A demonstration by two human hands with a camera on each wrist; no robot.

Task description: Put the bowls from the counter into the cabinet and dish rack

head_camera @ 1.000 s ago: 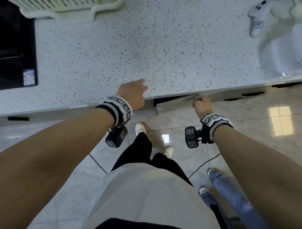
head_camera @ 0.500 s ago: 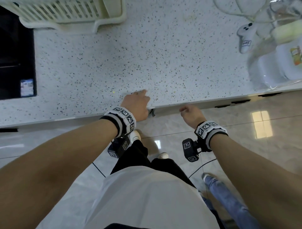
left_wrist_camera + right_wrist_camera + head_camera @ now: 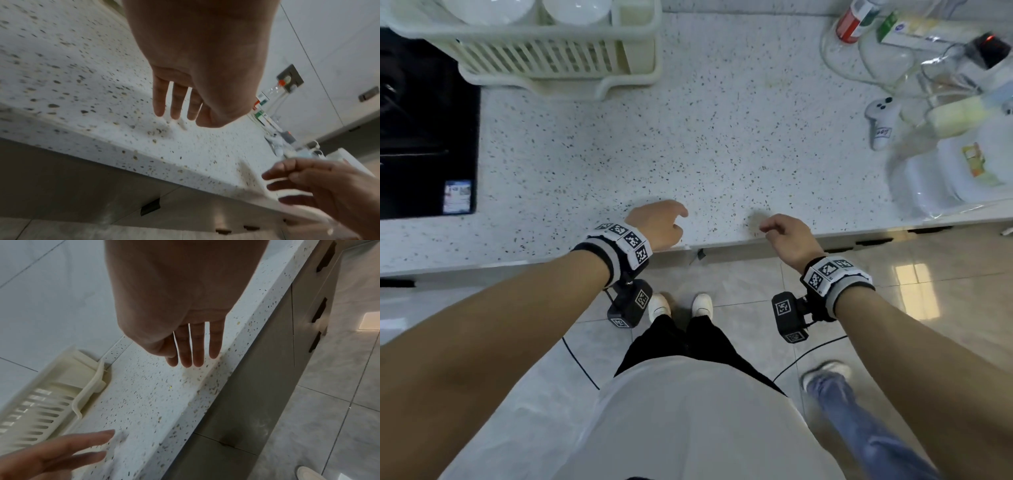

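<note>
Two white bowls (image 3: 489, 10) (image 3: 577, 10) sit in the cream dish rack (image 3: 558, 58) at the back left of the speckled counter (image 3: 688, 137), cut off by the frame's top edge. My left hand (image 3: 671, 219) hovers over the counter's front edge with relaxed fingers (image 3: 176, 104) and holds nothing. My right hand (image 3: 774, 228) hangs beside it, fingers (image 3: 195, 345) loosely extended and empty. Below the edge the grey cabinet fronts (image 3: 257, 386) look closed. No bowl lies on the visible counter between the hands and the rack.
A black cooktop (image 3: 421, 130) fills the counter's left. At the right are a white controller (image 3: 881, 120), bottles (image 3: 852, 19), cables and a plastic bag of white containers (image 3: 955, 171). Another person's jeans leg and shoe (image 3: 835, 387) stand on the tiled floor by my right side.
My right hand has left the cabinet door under the counter, which went from ajar to closed. Both hands have risen over the counter edge, and the dish rack with bowls has come into view.
</note>
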